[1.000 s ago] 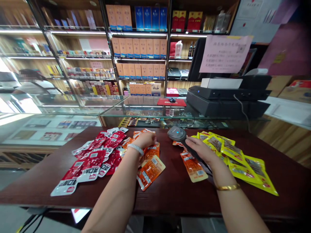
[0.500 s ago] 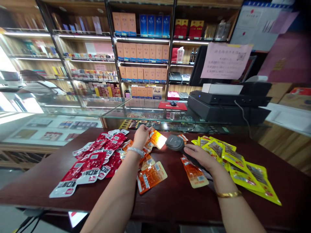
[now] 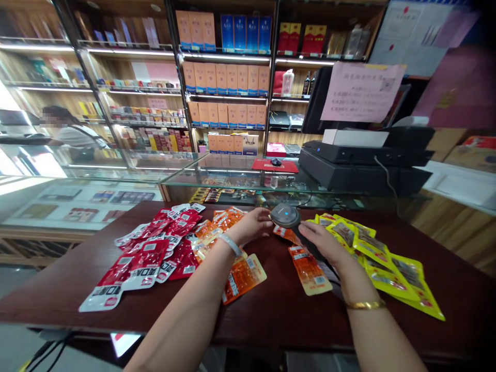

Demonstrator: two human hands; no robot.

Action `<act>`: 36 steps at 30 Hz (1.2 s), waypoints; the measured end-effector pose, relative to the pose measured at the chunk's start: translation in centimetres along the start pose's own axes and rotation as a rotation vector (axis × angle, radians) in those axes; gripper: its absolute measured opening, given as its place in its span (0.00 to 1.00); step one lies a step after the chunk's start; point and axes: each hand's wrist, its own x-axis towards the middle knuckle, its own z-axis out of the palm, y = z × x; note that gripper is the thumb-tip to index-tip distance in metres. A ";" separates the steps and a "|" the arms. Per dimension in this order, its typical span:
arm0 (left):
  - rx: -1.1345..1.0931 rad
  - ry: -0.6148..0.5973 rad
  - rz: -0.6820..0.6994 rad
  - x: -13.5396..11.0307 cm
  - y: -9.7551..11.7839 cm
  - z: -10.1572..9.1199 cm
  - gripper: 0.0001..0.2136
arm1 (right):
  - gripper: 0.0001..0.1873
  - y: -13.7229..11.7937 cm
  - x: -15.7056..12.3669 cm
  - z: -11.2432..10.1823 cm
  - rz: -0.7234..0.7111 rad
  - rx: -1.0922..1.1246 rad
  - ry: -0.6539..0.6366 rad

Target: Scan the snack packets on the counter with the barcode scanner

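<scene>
My right hand (image 3: 320, 240) is wrapped round the handle of a dark grey barcode scanner (image 3: 284, 214), its head pointing away to the left. My left hand (image 3: 258, 226) is just left of the scanner head, fingers stretched out and apart, with no packet visible in it. Whether its fingertips touch the scanner, I cannot tell. Under the scanner head lies a partly hidden orange snack packet (image 3: 285, 234). Nearer to me, another orange packet (image 3: 310, 271) lies beside the scanner handle. A pile of orange packets (image 3: 209, 232) spreads left of and beneath my left forearm.
Red-and-white packets (image 3: 155, 248) are heaped on the dark wooden table (image 3: 271, 315) at left, yellow packets (image 3: 372, 248) at right. Beyond stands a glass counter (image 3: 228, 178) with a mouse (image 3: 276, 161) and a till (image 3: 344, 165). A person (image 3: 73, 129) is at far left.
My left hand has let go of an orange packet, which is now on the left pile, and moved right to the scanner. The scanner has shifted slightly right and up; its bright light is gone.
</scene>
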 end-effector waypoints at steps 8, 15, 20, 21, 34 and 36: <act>0.862 -0.582 -0.186 -2.1 2.4 -2.7 0.12 | 0.22 0.0 0.0 0.1 0.005 -0.075 0.004; 0.930 -0.494 -0.119 -1.4 0.9 -2.2 0.05 | 0.20 0.0 0.0 0.1 0.007 -0.079 0.003; 0.579 0.037 -0.099 -0.2 0.2 -3.6 0.07 | 0.22 0.0 -0.1 0.2 0.023 -0.004 -0.035; 0.484 0.141 -0.134 0.0 0.2 -3.8 0.07 | 0.22 0.0 -0.1 0.3 0.024 0.002 -0.050; 0.326 0.341 -0.185 0.4 -0.2 -3.6 0.07 | 0.26 -1.2 -0.5 0.9 0.026 -0.004 -0.159; 0.291 0.350 -0.182 0.4 -0.1 -3.0 0.07 | 0.26 -1.0 -0.6 0.8 0.060 0.045 -0.159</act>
